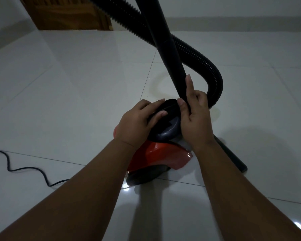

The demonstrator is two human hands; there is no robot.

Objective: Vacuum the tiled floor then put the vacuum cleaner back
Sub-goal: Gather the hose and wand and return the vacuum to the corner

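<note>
While the left hand (137,122) grips the vacuum cleaner (156,153) handle, the right hand (195,115) seemingly clasps its tube (165,42)

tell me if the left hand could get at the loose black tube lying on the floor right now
Probably not easily. The left hand grips the vacuum's black handle, and the loose tube lies beyond the right hand and forearm, which block a straight reach.

Bare forearms with no sleeves, left hand (137,120) and right hand (195,117) ungloved

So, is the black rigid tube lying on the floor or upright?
Roughly upright, tilted: the black rigid tube rises out of frame, gripped by the right hand.
</note>
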